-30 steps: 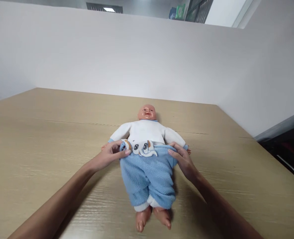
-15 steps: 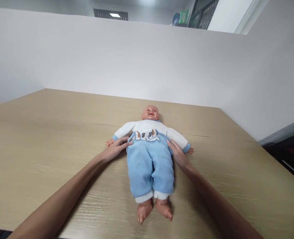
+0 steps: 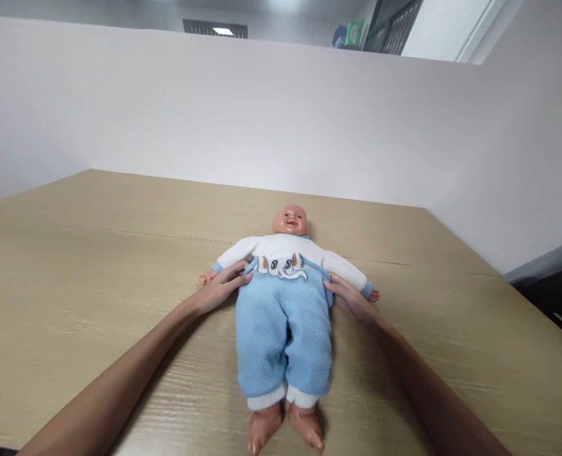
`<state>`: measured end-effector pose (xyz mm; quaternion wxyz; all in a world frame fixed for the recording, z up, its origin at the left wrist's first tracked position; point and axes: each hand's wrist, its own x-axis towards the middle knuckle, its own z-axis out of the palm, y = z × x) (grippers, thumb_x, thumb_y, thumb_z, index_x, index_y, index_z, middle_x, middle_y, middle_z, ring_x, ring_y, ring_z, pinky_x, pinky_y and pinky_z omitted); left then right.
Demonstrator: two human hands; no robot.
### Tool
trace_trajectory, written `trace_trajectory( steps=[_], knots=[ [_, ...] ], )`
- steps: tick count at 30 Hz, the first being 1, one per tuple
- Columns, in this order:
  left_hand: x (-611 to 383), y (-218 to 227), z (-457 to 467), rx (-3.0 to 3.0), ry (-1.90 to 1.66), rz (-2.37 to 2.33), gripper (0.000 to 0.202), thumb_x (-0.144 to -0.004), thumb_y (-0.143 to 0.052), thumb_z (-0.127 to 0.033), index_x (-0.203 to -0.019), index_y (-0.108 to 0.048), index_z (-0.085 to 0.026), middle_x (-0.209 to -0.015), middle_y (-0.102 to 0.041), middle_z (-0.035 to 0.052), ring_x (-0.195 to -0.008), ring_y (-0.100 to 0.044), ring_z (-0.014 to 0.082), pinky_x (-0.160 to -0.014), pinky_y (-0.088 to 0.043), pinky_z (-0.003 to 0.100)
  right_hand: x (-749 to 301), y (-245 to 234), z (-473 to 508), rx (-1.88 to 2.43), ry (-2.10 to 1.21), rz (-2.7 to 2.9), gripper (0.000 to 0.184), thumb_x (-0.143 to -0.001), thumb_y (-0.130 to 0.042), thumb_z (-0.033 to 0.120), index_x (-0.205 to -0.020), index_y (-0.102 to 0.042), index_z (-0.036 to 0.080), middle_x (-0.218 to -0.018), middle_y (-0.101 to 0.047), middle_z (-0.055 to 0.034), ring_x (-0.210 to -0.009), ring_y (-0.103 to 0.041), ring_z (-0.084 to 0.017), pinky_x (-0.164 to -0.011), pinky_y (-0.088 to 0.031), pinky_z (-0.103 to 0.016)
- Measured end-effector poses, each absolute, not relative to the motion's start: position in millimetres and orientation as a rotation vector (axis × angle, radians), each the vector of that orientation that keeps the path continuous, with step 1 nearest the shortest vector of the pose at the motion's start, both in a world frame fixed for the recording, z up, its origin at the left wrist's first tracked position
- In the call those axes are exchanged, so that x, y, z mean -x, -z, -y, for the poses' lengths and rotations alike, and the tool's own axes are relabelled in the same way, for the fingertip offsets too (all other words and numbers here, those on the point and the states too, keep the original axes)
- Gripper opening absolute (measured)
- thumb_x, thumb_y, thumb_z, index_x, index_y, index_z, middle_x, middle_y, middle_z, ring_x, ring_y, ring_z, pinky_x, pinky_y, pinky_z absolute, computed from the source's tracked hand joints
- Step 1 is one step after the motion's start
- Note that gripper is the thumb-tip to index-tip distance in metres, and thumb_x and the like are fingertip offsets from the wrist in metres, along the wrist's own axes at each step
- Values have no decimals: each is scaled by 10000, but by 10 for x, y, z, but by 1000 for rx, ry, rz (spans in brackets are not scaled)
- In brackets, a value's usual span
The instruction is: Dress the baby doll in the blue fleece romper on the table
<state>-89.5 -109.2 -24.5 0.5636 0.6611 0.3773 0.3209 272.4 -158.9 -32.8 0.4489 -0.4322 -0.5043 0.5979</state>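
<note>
A baby doll (image 3: 290,220) lies on its back on the wooden table, feet toward me. It wears a white long-sleeved top (image 3: 281,244) with blue cuffs and fuzzy blue overalls (image 3: 264,329) with an elephant face (image 3: 281,265) on the bib. My left hand (image 3: 221,286) is closed on the overalls' side at the waist, thumb on the front by the strap. At the opposite side of the waist, my right hand (image 3: 350,297) pinches the overalls near the other strap. Some fingertips of both hands are hidden by the cloth.
The wooden table (image 3: 95,266) reaches back to a white partition wall (image 3: 261,114). A dark object (image 3: 551,301) stands beyond the right edge. Above the partition, a green package (image 3: 354,33) shows in the background.
The doll's legs and feet appear lower and slightly further left in view, nearer to me. My right hand sits a little further right and lower. Both hands stay at the overalls' waist.
</note>
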Motion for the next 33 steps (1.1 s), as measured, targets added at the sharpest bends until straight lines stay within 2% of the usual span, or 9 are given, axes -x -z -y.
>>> trace_trajectory(
  steps=[3, 6, 8, 10, 15, 20, 28, 31, 33],
  knots=[
    [997, 211, 1082, -1648, -680, -995, 403, -951, -735, -550, -1194, -764, -230, -1238, -750, 56, -1274, -607, 312, -1160, -433, 403, -2866, 308, 1618, 1188, -1271, 1570, 236, -886, -825, 453, -924, -737, 237, -911, -686, -11, -923, -604, -260, -965, -501, -404],
    [981, 214, 1108, -1599, -676, -950, 482, -944, -751, -537, -1340, -740, -262, -1427, -715, 63, -1461, -519, 341, -1290, -318, 453, -2777, 329, 1662, 1174, -1170, 1578, 185, -882, -811, 400, -973, -753, 249, -999, -730, -29, -1033, -616, -297, -1075, -474, -437],
    [904, 239, 1143, -1467, -709, -859, 492, -952, -751, -517, -1369, -725, -256, -1417, -728, 73, -1424, -568, 330, -1269, -361, 459, -2623, 380, 1693, 1132, -1193, 1383, 245, -872, -795, 418, -1067, -764, 272, -1138, -761, -42, -1197, -610, -322, -1167, -437, -453],
    [801, 274, 1187, -1232, -797, -798, 481, -959, -745, -518, -1345, -731, -233, -1327, -771, 89, -1315, -655, 315, -1186, -461, 440, -2459, 444, 1718, 1102, -1292, 1090, 325, -873, -763, 488, -1126, -759, 284, -1234, -767, -48, -1276, -615, -331, -1167, -466, -465],
    [621, 324, 1274, -816, -943, -780, 500, -916, -775, -560, -1237, -764, -178, -1053, -828, 116, -1045, -774, 312, -940, -607, 406, -2251, 510, 1739, 1087, -1454, 730, 394, -844, -728, 582, -1113, -743, 294, -1165, -801, -46, -1179, -711, -341, -1025, -587, -486],
    [631, 309, 1290, -835, -936, -829, 534, -870, -808, -571, -1230, -765, -178, -1000, -826, 99, -1009, -774, 312, -890, -601, 392, -2259, 457, 1734, 1035, -1412, 839, 411, -835, -735, 536, -1167, -721, 294, -1154, -797, -35, -1200, -695, -327, -1022, -578, -455],
    [685, 327, 1216, -1058, -962, -902, 560, -859, -814, -562, -1284, -742, -204, -979, -794, 61, -928, -707, 249, -820, -521, 330, -2309, 435, 1679, 1081, -1201, 1118, 341, -890, -685, 481, -1152, -745, 271, -1217, -763, -33, -1202, -639, -300, -1126, -467, -428],
    [734, 321, 1157, -1121, -992, -932, 552, -847, -819, -546, -1267, -754, -193, -1076, -789, 84, -1009, -685, 273, -872, -502, 343, -2330, 398, 1687, 1106, -1100, 1213, 289, -895, -668, 431, -1119, -763, 274, -1234, -751, -43, -1233, -608, -309, -1193, -389, -424],
    [770, 293, 1133, -1191, -1014, -933, 510, -858, -807, -535, -1236, -762, -196, -1133, -774, 89, -1092, -656, 293, -927, -484, 347, -2345, 366, 1722, 1134, -1044, 1269, 221, -908, -662, 408, -1060, -748, 272, -1149, -740, -44, -1170, -599, -305, -1142, -407, -413]
  ],
)
